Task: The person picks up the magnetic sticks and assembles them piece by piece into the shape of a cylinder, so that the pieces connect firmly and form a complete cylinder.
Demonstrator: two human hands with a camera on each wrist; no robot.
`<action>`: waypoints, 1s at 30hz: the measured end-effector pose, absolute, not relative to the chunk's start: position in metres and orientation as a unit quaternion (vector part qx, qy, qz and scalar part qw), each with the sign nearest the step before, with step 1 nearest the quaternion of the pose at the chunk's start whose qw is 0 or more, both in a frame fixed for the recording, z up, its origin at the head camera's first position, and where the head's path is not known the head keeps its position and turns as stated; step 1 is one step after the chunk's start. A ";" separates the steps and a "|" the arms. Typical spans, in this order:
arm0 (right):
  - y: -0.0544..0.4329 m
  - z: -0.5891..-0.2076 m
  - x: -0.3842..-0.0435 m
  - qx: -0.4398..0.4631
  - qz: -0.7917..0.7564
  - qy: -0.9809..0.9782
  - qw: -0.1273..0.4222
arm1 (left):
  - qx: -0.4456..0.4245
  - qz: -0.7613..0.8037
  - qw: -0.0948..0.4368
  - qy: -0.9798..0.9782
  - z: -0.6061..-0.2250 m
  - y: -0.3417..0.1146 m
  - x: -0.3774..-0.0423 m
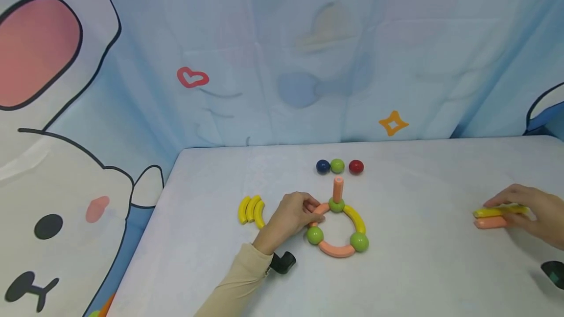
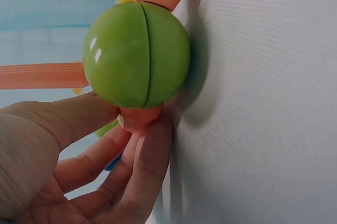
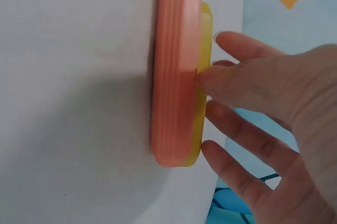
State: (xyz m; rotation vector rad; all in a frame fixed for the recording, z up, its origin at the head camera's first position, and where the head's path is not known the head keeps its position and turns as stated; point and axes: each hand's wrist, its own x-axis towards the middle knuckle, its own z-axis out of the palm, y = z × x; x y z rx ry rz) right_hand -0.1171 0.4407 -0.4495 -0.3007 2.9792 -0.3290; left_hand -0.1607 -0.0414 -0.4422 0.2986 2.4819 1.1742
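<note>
A ring of toy pieces lies on the table: curved orange bars, a curved yellow bar (image 1: 355, 219) and green balls (image 1: 359, 241), with a straight orange stick (image 1: 338, 189) standing up from the far ball. My left hand (image 1: 291, 219) pinches the curved orange bar (image 1: 322, 208) on the ring's left side. Close up in the left wrist view, a green ball (image 2: 137, 55) partly hides that bar. Far to the right, my right hand (image 1: 530, 209) has thumb and fingers about a straight yellow stick (image 1: 498, 212), which lies alongside a straight orange stick (image 3: 176, 71).
Behind the ring sit a blue ball (image 1: 323, 167), a green ball (image 1: 337, 166) and a red ball (image 1: 356, 167). Left of the left hand lie 3 curved yellow bars (image 1: 251, 209). A printed curtain (image 1: 273, 62) hangs along the back edge of the white table (image 1: 423, 258).
</note>
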 end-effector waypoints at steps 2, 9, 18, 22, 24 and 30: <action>0.439 -0.451 -0.117 -0.104 -0.116 0.986 0.057 | 0.103 0.417 0.190 0.883 -0.442 -0.041 -0.161; 0.432 -0.457 -0.120 -0.095 -0.131 0.985 0.065 | 0.082 0.423 0.200 0.880 -0.444 -0.038 -0.162; 0.438 -0.466 -0.120 -0.066 -0.127 0.989 0.021 | 0.086 0.418 0.200 0.882 -0.443 -0.039 -0.163; 0.435 -0.465 -0.121 -0.064 -0.127 0.990 0.018 | 0.094 0.411 0.196 0.885 -0.442 -0.040 -0.164; 0.428 -0.464 -0.122 -0.065 -0.130 0.989 0.013 | 0.101 0.405 0.193 0.888 -0.442 -0.040 -0.164; 0.382 -0.455 -0.129 -0.129 -0.148 0.980 -0.031 | 0.136 0.384 0.169 0.897 -0.445 -0.038 -0.166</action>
